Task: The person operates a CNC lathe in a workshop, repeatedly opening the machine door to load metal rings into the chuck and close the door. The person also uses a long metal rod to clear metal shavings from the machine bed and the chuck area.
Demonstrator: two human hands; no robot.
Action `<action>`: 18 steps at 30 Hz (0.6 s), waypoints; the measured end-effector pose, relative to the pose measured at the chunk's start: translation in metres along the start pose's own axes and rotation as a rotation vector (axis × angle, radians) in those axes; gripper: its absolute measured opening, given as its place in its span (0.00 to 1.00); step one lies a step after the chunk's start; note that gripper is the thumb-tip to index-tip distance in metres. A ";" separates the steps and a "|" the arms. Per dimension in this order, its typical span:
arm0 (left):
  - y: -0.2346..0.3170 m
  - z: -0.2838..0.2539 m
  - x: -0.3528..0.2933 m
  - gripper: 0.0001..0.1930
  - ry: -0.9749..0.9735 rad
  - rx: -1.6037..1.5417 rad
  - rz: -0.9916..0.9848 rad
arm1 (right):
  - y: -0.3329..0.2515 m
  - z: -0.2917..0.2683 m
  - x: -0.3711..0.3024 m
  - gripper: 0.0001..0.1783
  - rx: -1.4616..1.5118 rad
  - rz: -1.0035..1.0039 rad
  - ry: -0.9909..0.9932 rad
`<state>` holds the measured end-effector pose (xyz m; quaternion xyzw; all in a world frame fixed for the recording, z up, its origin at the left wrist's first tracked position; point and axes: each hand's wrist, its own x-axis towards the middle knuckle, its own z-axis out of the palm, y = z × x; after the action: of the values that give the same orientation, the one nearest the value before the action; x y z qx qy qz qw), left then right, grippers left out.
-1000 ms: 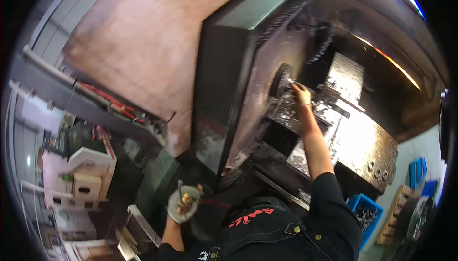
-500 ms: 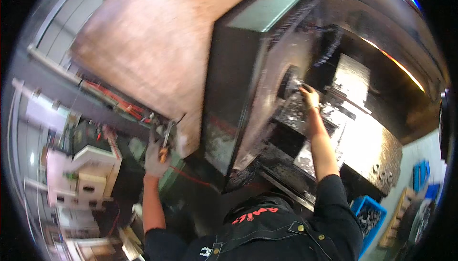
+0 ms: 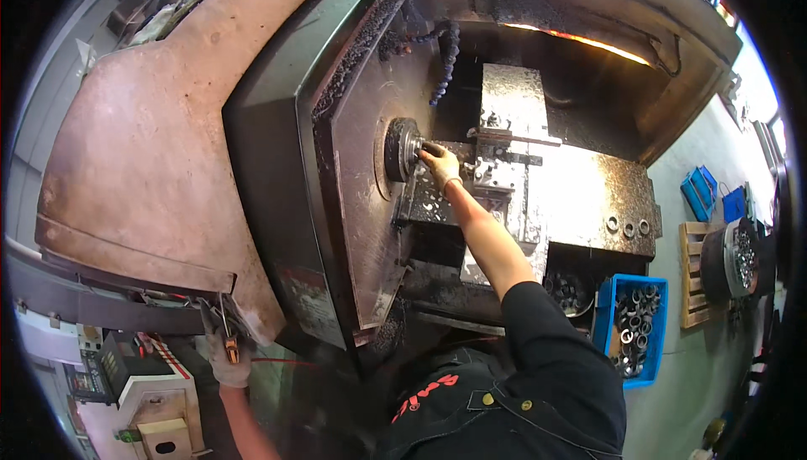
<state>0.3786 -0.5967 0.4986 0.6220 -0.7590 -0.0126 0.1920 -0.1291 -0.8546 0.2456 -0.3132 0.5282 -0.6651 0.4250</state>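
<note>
My right hand [image 3: 440,166], in a pale glove, reaches into a lathe. Its fingers are closed on a small metal part [image 3: 424,150] at the front of the round dark chuck [image 3: 400,150]; the fingers partly hide this part. Just right of that hand stands the metal tool block [image 3: 494,176]. My left hand [image 3: 229,366], also gloved, is low at the left, beside the corner of the beige machine cover. It is wrapped round a tool with an orange grip [image 3: 232,349] and a thin metal rod pointing up; its exact kind is unclear.
Several metal rings [image 3: 628,230] stand on the shiny, chip-strewn slide cover [image 3: 588,195]. A blue crate [image 3: 663,325] of rings is to the right. Beyond it lie a wooden pallet [image 3: 694,279] and a drum [image 3: 719,262]. The dark door edge [image 3: 277,149] rises between my arms.
My view has turned right and steadied, so the lathe appears further left. My right hand stays at the chuck. My left hand still holds the orange-gripped tool.
</note>
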 end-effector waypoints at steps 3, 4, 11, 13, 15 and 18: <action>-0.014 0.015 0.006 0.30 0.116 0.100 0.092 | -0.007 -0.007 0.002 0.21 -0.086 -0.017 -0.001; -0.017 0.019 0.000 0.29 0.168 0.136 0.118 | -0.016 0.006 -0.015 0.21 -0.093 0.014 0.084; -0.006 0.036 -0.001 0.24 0.304 0.036 0.158 | -0.037 0.025 -0.204 0.17 0.180 0.190 -0.408; 0.005 0.025 0.005 0.20 0.344 0.054 0.352 | -0.060 0.023 -0.276 0.20 -0.107 0.260 -0.603; 0.010 0.025 0.008 0.17 0.329 0.059 0.438 | -0.059 0.022 -0.339 0.23 -0.212 0.226 -0.661; 0.030 0.006 0.011 0.16 0.165 0.036 0.411 | -0.069 0.040 -0.410 0.29 -0.384 0.247 -0.769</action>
<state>0.3466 -0.6013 0.5040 0.4563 -0.8517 0.0912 0.2411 0.0714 -0.4989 0.3358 -0.5456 0.4791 -0.3344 0.6008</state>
